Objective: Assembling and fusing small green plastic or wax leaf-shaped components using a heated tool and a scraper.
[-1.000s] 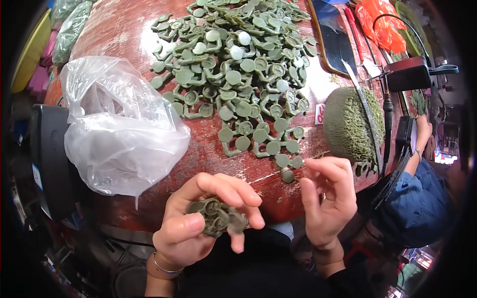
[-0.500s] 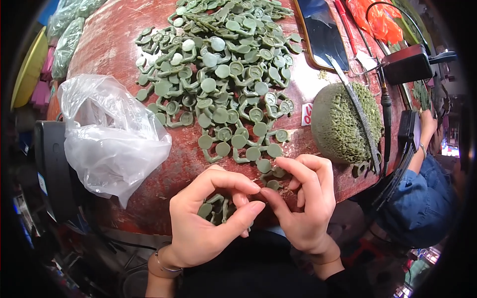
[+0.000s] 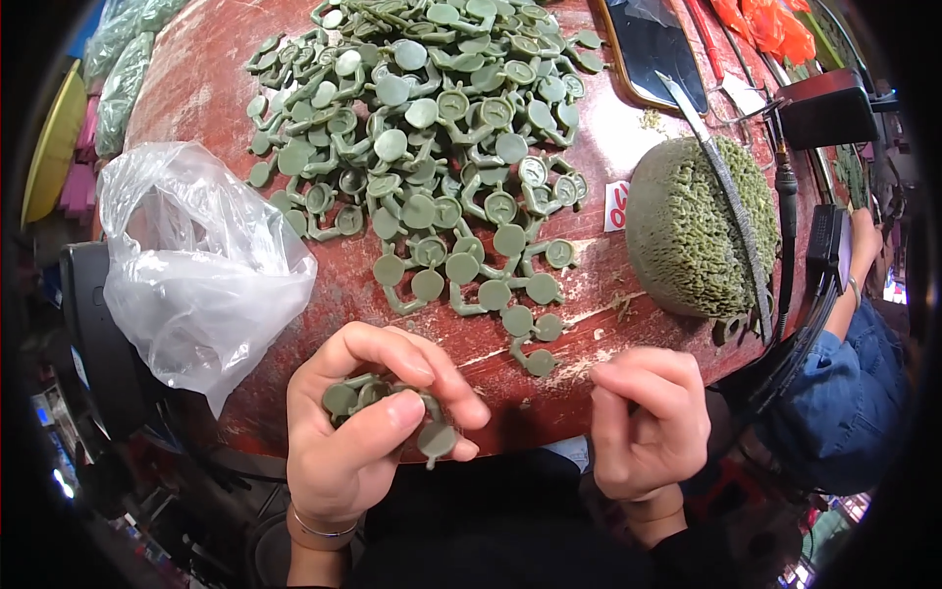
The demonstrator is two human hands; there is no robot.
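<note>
Left hand (image 3: pixel 358 432) pinches a cluster of small grey-green plastic discs (image 3: pixel 378 398), seemingly light and stiff; right hand (image 3: pixel 643 422) curls loosely, empty.

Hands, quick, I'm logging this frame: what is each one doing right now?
Left hand: closed on a cluster of green round plastic pieces.
Right hand: fingers curled; whether it holds anything cannot be told.

Bright, even light from above; the red table (image 3: pixel 245 59) shows pale glare at upper left. Edges bend strongly, black corners; the frame's rim is dim and soft.
</note>
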